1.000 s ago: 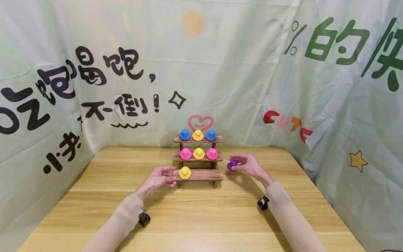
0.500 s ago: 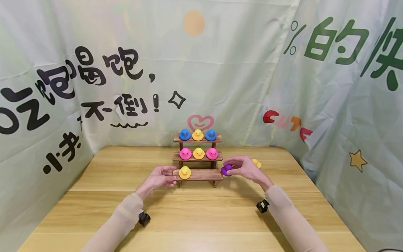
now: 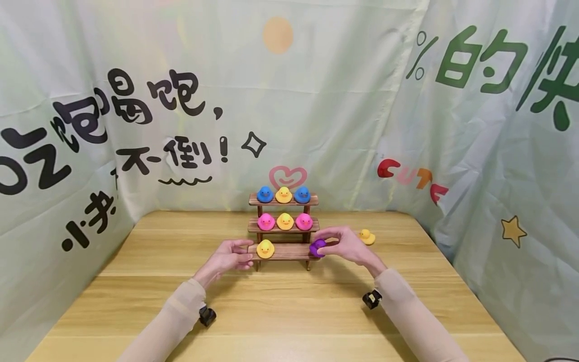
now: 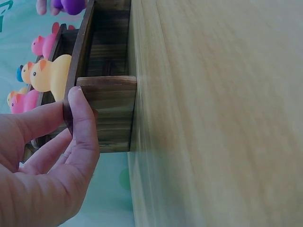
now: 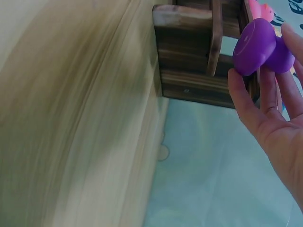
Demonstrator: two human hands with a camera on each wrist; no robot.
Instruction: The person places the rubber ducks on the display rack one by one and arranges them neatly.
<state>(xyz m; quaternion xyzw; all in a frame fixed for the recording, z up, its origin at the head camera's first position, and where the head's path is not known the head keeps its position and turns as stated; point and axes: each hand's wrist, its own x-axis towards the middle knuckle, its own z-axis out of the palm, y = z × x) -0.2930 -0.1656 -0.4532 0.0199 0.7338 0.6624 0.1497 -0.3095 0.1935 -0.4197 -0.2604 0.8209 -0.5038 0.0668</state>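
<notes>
A three-tier wooden display stand (image 3: pixel 289 251) is on the table, its steps rising toward the back. My left hand (image 3: pixel 224 256) pinches the left end of the bottom board between thumb and fingers, as the left wrist view shows. Beside that hand, a yellow rubber duck (image 3: pixel 265 250) sits on the same board. My right hand (image 3: pixel 347 245) holds a purple rubber duck (image 5: pixel 255 47) by its fingertips, at the right end of the bottom board. In the right wrist view the duck is tilted, its flat underside showing above the board's edge.
Pink ducks (image 3: pixel 266 222) flank a yellow one (image 3: pixel 285 221) on the middle tier. Blue ducks (image 3: pixel 265 195) flank another yellow duck (image 3: pixel 283 195) on top. One more yellow duck (image 3: pixel 367 237) stands on the table (image 3: pixel 289 311) beyond my right hand. Printed cloth (image 3: pixel 325 125) hangs behind.
My right hand has carried the purple duck leftward, from beside the stand to the bottom board's right end. The yellow duck on the table has come into view. My left hand stays put.
</notes>
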